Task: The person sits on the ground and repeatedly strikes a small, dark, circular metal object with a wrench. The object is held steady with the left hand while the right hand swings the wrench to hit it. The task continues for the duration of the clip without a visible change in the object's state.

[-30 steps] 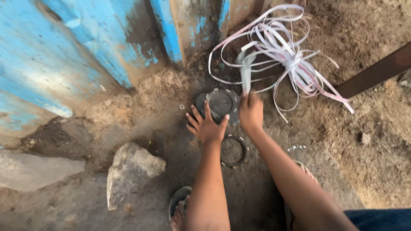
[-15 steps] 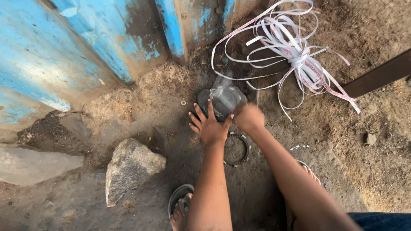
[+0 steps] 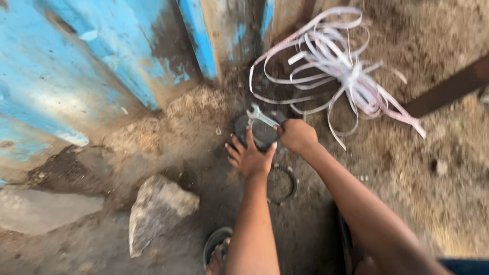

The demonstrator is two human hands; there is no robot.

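bare left hand (image 3: 251,158) and bare right hand (image 3: 297,136) mid-frame, no gloves or rings, both forearms uncovered with no sleeves showing, dark rubber sandal (image 3: 216,244) on a foot at bottom centre, sliver of blue cloth (image 3: 466,266) bottom right

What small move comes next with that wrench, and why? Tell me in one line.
Probably lower the silver open-ended wrench onto the dark round metal part: the right hand holds it with its open end raised just above the part, while the left hand rests against the part's near edge.
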